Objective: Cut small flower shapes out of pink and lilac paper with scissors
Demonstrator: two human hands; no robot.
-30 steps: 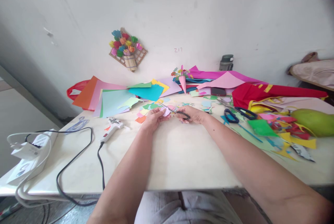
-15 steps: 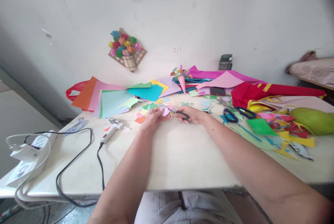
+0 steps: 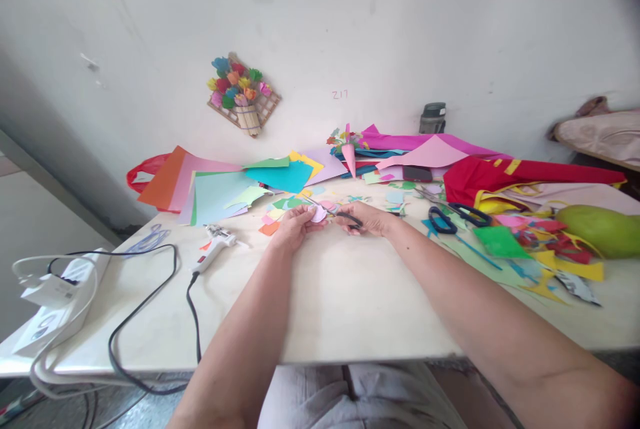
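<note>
Between the fingers of my left hand (image 3: pixel 297 225) is a small lilac piece of paper (image 3: pixel 319 214) with a rounded edge. My right hand (image 3: pixel 369 218) grips black-handled scissors (image 3: pixel 349 219), whose blades point left at the lilac paper. Whether the blades are cutting into it is too small to tell. Both hands are above the middle of the table. Just beyond them lie small cut paper pieces (image 3: pixel 287 204) in green, pink, orange and yellow.
A hot glue gun (image 3: pixel 215 248) with a black cord lies left, near a white power strip (image 3: pixel 65 302). Coloured sheets (image 3: pixel 215 196) spread along the back. To the right are larger scissors (image 3: pixel 457 216), paper scraps (image 3: pixel 555 239), red fabric (image 3: pixel 500 179) and a green fruit (image 3: pixel 600 232).
Almost nothing differs. The lilac paper has turned slightly in my left fingers, and the right hand with the scissors stays in nearly the same spot.
</note>
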